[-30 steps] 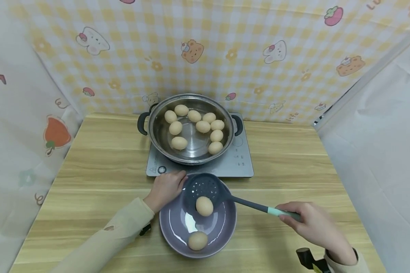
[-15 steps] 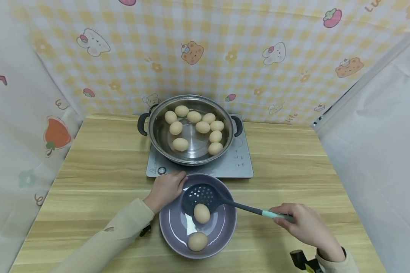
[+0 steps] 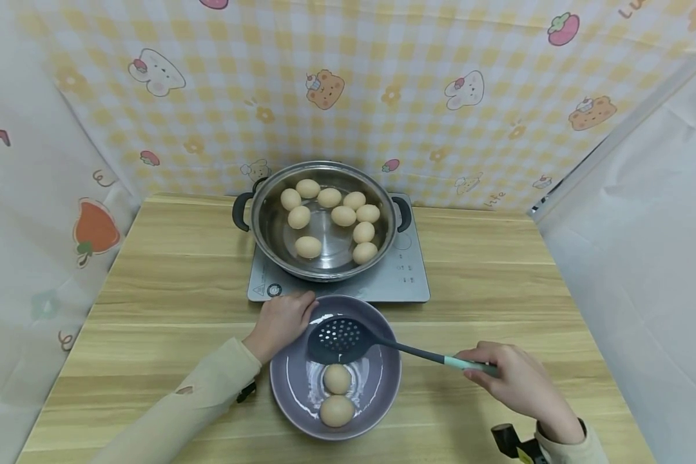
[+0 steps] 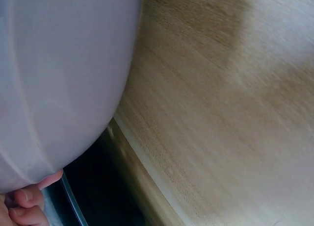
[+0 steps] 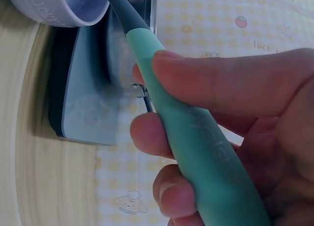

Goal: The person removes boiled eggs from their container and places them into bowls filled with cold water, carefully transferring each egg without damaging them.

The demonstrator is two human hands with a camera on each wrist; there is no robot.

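Observation:
A purple bowl (image 3: 377,406) stands on the table in front of the pot, with two eggs (image 3: 337,411) lying in its near half. My left hand (image 3: 281,322) grips the bowl's far left rim; its fingertips (image 4: 30,196) show against the bowl wall in the left wrist view. With my right hand (image 3: 516,380) I hold a slotted spoon (image 3: 348,341) by its mint-green handle (image 5: 196,138), thumb and fingers wrapped round it. The dark perforated head sits inside the bowl, just behind the eggs, and carries nothing.
Behind the bowl, a steel pot (image 3: 325,274) with black side handles holds several eggs in water. It rests on a flat grey induction cooker (image 3: 412,277). A yellow checked cloth (image 3: 383,77) hangs at the back, and pale sheets flank the wooden table (image 3: 481,277).
One egg has come off the slotted spoon into the bowl, close to the other egg. My right hand shifted slightly left, then held still. My left hand has stayed on the rim.

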